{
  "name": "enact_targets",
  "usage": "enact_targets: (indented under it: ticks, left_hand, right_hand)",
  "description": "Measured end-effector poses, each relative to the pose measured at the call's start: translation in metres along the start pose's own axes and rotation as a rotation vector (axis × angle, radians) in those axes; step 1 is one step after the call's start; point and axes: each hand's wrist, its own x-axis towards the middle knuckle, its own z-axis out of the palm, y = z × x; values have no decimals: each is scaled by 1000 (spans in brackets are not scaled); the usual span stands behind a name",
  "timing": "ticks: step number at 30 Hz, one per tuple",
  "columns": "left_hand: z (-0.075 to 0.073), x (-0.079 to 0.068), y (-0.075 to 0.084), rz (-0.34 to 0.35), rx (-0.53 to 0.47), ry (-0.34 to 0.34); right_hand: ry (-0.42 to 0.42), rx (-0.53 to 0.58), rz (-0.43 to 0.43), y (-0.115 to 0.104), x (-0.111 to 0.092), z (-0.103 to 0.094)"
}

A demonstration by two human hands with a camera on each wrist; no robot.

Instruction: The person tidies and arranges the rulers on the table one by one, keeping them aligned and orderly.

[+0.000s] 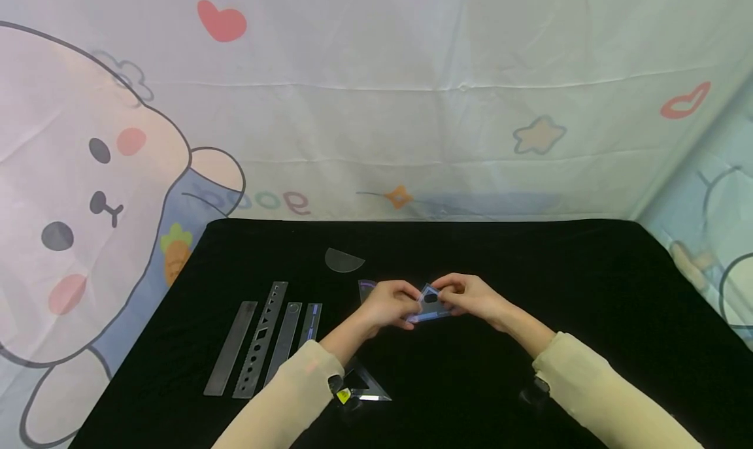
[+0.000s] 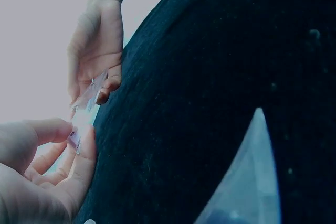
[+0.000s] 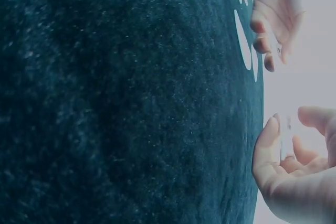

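Between the two hands, above the tabletop [image 1: 594,285], is a clear set square [image 1: 433,314]; the left hand [image 1: 390,304] pinches its left corner, the right hand [image 1: 472,296] its right side. Beyond and left of that set square lies a half-round clear protractor [image 1: 343,261].

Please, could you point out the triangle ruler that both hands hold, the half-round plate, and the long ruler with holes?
Triangle ruler [image 1: 432,315]: head view, on its bluish lower edge.
Half-round plate [image 1: 343,261]: head view, middle of its face.
Long ruler with holes [image 1: 259,341]: head view, between two holes near mid-length.
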Motion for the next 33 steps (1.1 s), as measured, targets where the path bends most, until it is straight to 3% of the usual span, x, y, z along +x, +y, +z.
enact_targets:
  ticks: [13,33]
  left_hand:
    - [-1,-7,-3,49,107,-54]
    - [-2,-22,-8,171,324,-107]
  right_hand:
    - [-61,-179,-79,-1,-6,6]
    - [-106,-252,-118,-2,-24,23]
